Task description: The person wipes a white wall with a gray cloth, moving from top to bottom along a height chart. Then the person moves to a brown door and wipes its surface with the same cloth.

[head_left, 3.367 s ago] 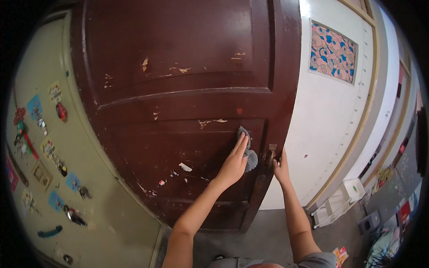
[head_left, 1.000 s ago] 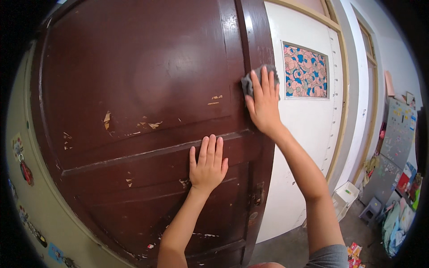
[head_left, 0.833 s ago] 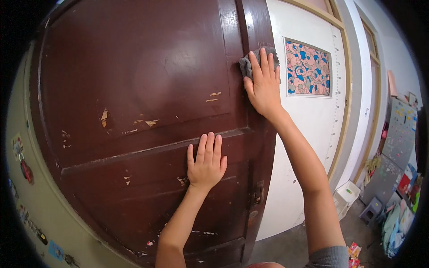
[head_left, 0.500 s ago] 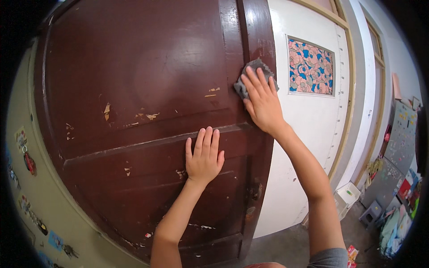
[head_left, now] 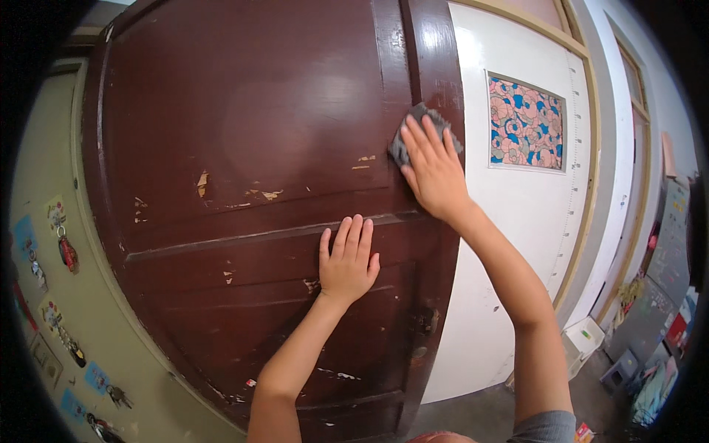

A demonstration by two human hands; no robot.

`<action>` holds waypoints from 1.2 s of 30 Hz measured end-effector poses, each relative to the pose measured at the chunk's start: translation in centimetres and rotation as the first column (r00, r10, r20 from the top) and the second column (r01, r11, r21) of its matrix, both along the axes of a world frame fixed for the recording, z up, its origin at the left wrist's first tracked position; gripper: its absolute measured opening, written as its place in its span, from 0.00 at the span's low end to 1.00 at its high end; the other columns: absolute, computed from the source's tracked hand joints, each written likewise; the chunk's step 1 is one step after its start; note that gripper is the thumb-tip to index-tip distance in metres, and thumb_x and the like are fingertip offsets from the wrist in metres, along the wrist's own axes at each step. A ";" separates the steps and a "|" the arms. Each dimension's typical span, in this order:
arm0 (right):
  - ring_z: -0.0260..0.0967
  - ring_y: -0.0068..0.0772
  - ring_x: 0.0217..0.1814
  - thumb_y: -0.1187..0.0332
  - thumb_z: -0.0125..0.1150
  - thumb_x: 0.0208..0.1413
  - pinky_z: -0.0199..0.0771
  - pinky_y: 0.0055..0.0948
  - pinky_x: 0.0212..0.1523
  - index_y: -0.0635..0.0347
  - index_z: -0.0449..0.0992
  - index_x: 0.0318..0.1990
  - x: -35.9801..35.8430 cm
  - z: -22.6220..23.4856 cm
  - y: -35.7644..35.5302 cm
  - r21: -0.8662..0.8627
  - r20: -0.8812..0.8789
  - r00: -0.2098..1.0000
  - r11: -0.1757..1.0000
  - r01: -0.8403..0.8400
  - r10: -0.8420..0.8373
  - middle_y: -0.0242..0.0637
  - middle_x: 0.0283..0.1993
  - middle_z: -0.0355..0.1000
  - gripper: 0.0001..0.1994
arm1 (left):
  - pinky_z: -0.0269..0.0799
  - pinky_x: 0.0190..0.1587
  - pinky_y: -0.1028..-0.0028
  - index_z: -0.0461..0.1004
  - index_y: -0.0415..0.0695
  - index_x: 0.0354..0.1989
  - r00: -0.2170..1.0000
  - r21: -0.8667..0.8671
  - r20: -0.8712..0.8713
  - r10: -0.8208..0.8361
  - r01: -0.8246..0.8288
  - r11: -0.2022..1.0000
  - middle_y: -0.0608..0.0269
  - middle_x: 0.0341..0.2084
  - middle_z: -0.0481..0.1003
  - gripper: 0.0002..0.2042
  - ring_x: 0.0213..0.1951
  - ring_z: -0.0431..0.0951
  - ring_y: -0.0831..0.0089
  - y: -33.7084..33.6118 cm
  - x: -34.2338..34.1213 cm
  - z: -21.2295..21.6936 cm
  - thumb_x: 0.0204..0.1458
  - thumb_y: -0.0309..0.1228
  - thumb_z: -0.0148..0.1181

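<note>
A dark brown wooden door point(head_left: 244, 111) with chipped paint fills the middle of the view. Near its right edge, my right hand point(head_left: 434, 166) presses a grey cloth point(head_left: 422, 118) flat against the door's upright frame; the cloth's edges stick out past my fingers. Lower and further left, my left hand point(head_left: 347, 258) rests on the door just below the middle crossbar, fingers stretched out and holding nothing. A worn metal latch point(head_left: 427, 319) sits on the door below my right forearm's level.
Behind the door's right edge stands a white door point(head_left: 473, 273) with a flower-patterned pane point(head_left: 526, 124). Keys and a red key ring point(head_left: 67, 253) hang on the pale wall at left. At far right are a grey fridge point(head_left: 653, 295), a white bin point(head_left: 582, 343) and a stool point(head_left: 620, 369).
The view has shifted slightly, so the door and walls sit further right and more of the left wall shows. My right hand stays on the cloth, now a little lower on the door's frame.
</note>
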State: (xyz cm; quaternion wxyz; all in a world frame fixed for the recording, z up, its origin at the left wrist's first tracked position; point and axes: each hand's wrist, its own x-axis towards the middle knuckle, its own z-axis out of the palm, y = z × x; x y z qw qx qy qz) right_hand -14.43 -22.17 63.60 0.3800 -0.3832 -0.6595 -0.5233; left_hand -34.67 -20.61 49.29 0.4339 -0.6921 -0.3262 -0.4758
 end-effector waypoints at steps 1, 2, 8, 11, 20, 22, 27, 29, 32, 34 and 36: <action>0.41 0.43 0.76 0.61 0.54 0.59 0.40 0.49 0.72 0.61 0.57 0.67 -0.3 1.2 0.3 0.047 -0.024 1.000 0.999 0.001 0.000 0.40 0.72 0.51 0.30 | 0.47 0.66 0.52 0.62 0.45 0.64 1.000 0.008 -0.001 -0.014 0.014 1.000 0.58 0.63 0.61 0.32 0.66 0.57 0.63 0.0 0.1 0.2 0.48 0.39 0.59; 0.41 0.43 0.76 0.61 0.53 0.59 0.40 0.49 0.72 0.62 0.57 0.66 -0.6 2.0 0.8 0.086 -0.048 0.999 0.996 -0.001 0.005 0.41 0.72 0.51 0.29 | 0.47 0.66 0.53 0.63 0.45 0.64 1.000 0.009 -0.002 -0.025 0.025 1.000 0.58 0.63 0.62 0.32 0.65 0.58 0.63 0.0 0.1 0.2 0.48 0.39 0.59; 0.43 0.42 0.76 0.63 0.55 0.58 0.40 0.50 0.72 0.63 0.57 0.66 -1.3 1.1 0.6 0.046 0.001 0.998 0.997 -0.061 0.061 0.42 0.72 0.51 0.30 | 0.48 0.65 0.54 0.64 0.45 0.63 1.000 0.010 -0.010 -0.004 0.004 1.000 0.57 0.63 0.62 0.31 0.65 0.58 0.63 -0.2 0.0 0.3 0.47 0.39 0.60; 0.44 0.41 0.75 0.62 0.55 0.58 0.39 0.48 0.72 0.63 0.55 0.67 -1.3 -1.0 0.4 -0.033 0.064 0.995 0.997 -0.074 0.076 0.42 0.73 0.49 0.31 | 0.48 0.65 0.54 0.64 0.45 0.63 1.000 -0.004 -0.009 0.000 0.000 1.000 0.57 0.63 0.62 0.32 0.64 0.59 0.62 0.0 0.0 0.1 0.47 0.39 0.60; 0.43 0.43 0.76 0.61 0.56 0.57 0.41 0.47 0.72 0.61 0.56 0.67 -2.3 -2.4 -0.1 -0.108 0.147 0.970 0.978 -0.179 0.194 0.42 0.73 0.48 0.32 | 0.55 0.64 0.57 0.66 0.46 0.61 0.991 -0.021 -0.119 -0.064 0.062 0.998 0.57 0.61 0.63 0.27 0.63 0.60 0.60 -0.8 -1.5 1.9 0.49 0.33 0.58; 0.41 0.44 0.76 0.60 0.57 0.57 0.41 0.48 0.72 0.60 0.56 0.67 -3.7 -1.8 0.4 -0.087 0.098 0.966 0.969 -0.230 0.238 0.43 0.73 0.48 0.32 | 0.60 0.63 0.58 0.67 0.47 0.60 0.979 -0.008 -0.183 -0.087 0.087 0.996 0.57 0.60 0.64 0.25 0.63 0.61 0.59 -1.3 -2.7 2.9 0.50 0.31 0.56; 0.40 0.47 0.76 0.60 0.57 0.57 0.40 0.51 0.72 0.59 0.56 0.67 -4.7 -1.3 1.1 -0.069 0.080 0.970 0.972 -0.222 0.228 0.43 0.73 0.47 0.32 | 0.52 0.68 0.58 0.61 0.39 0.63 0.995 -0.064 -0.070 0.077 -0.082 0.995 0.52 0.67 0.54 0.28 0.68 0.52 0.54 -2.1 -7.3 5.5 0.51 0.29 0.56; 0.40 0.47 0.76 0.60 0.58 0.57 0.40 0.51 0.72 0.59 0.56 0.67 -4.7 -1.1 0.9 -0.064 0.092 0.972 0.975 -0.211 0.216 0.43 0.73 0.47 0.32 | 0.46 0.69 0.58 0.56 0.38 0.66 0.988 -0.100 -0.007 0.155 -0.155 0.983 0.49 0.68 0.50 0.32 0.70 0.48 0.54 -2.3 -10.2 6.5 0.52 0.32 0.58; 0.40 0.47 0.76 0.60 0.58 0.56 0.40 0.51 0.72 0.59 0.56 0.67 -5.9 -0.9 1.1 -0.060 0.097 0.971 0.975 -0.212 0.217 0.43 0.74 0.46 0.33 | 0.45 0.69 0.54 0.53 0.37 0.67 0.963 -0.026 -0.084 0.257 -0.260 0.965 0.51 0.69 0.50 0.34 0.71 0.46 0.56 -2.3 -14.7 7.3 0.51 0.32 0.58; 0.42 0.46 0.76 0.60 0.59 0.56 0.41 0.51 0.72 0.60 0.57 0.67 -7.3 -0.4 1.0 -0.031 0.085 0.973 0.977 -0.213 0.215 0.43 0.73 0.48 0.33 | 0.40 0.69 0.51 0.50 0.37 0.68 0.987 -0.068 -0.035 0.159 -0.162 0.985 0.48 0.69 0.49 0.35 0.71 0.46 0.54 -2.0 -14.9 7.2 0.51 0.29 0.54; 0.42 0.45 0.76 0.60 0.59 0.56 0.41 0.51 0.72 0.60 0.58 0.66 -8.7 0.0 0.8 -0.008 0.068 0.979 0.982 -0.190 0.190 0.43 0.73 0.48 0.32 | 0.39 0.70 0.51 0.50 0.36 0.68 0.992 -0.051 -0.042 0.119 -0.121 0.991 0.48 0.69 0.48 0.35 0.71 0.46 0.54 -1.5 -14.5 6.9 0.51 0.30 0.54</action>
